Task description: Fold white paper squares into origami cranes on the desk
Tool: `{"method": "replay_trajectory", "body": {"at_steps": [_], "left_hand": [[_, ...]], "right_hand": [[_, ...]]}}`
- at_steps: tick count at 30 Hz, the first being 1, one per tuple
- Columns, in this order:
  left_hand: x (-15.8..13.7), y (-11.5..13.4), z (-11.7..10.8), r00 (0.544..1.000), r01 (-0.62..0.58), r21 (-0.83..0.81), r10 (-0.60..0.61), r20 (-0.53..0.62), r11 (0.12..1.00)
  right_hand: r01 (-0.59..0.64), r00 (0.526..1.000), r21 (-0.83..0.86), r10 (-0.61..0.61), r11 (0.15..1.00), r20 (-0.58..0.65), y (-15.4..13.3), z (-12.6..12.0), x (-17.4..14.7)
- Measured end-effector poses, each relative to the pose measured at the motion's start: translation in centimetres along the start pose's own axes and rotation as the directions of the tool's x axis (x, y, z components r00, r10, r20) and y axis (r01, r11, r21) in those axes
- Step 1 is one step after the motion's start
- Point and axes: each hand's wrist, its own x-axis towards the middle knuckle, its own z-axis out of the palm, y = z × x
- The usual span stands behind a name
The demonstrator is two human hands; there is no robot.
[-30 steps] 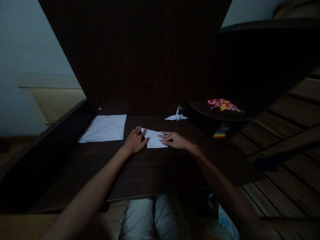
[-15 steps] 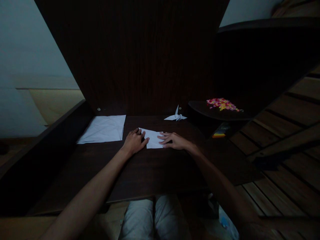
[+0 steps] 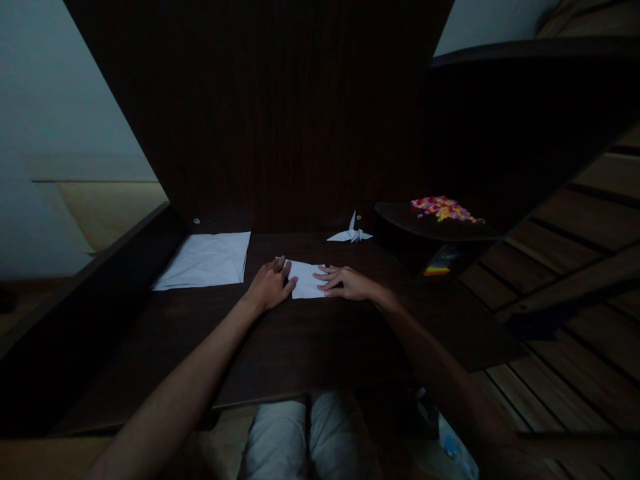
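A small piece of white paper (image 3: 306,280) lies flat on the dark desk, between my two hands. My left hand (image 3: 270,283) rests on its left edge, fingers stretched out and thumb pointing to the right. From the other side, my right hand (image 3: 346,283) lies with spread fingers over the paper's right edge. Both hands press down from above and neither grips. Behind the paper stands a white folded paper crane (image 3: 353,233). To the left is a stack of larger white paper sheets (image 3: 207,259).
A low corner shelf (image 3: 395,217) at the right bears a heap of small pink, red and yellow pieces (image 3: 444,208). Beneath it sits a yellow-orange item (image 3: 437,271). A dark side board (image 3: 90,267) bounds the desk at left, and a tall back panel (image 3: 280,120) rises behind.
Both hands stay on the paper in nearly the same pose. The whole view has shifted very slightly; the other things stay where they were.
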Motion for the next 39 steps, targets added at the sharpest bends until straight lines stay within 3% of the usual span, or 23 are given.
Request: {"method": "replay_trajectory", "body": {"at_steps": [12,25,33,39], "left_hand": [[0.2,-0.3,0.6,0.999,0.027,0.015,-0.027,-0.043,1.000],[0.2,-0.3,0.0,0.994,0.094,-0.089,-0.098,-0.038,0.992],[0.4,-1.0,0.1,0.969,0.242,-0.177,-0.247,-0.009,0.954],[0.3,-1.5,0.8,0.971,0.215,-0.213,-0.231,-0.056,0.953]], "right_hand": [[0.011,1.000,0.001,-0.011,1.000,-0.010,0.1,0.0,0.0],[0.012,1.000,-0.013,-0.012,1.000,-0.003,0.2,0.2,0.0],[0.001,1.000,0.001,-0.001,1.000,-0.011,0.1,0.2,0.1],[0.068,0.991,-0.027,-0.070,0.997,-0.115,0.0,0.6,0.2]]}}
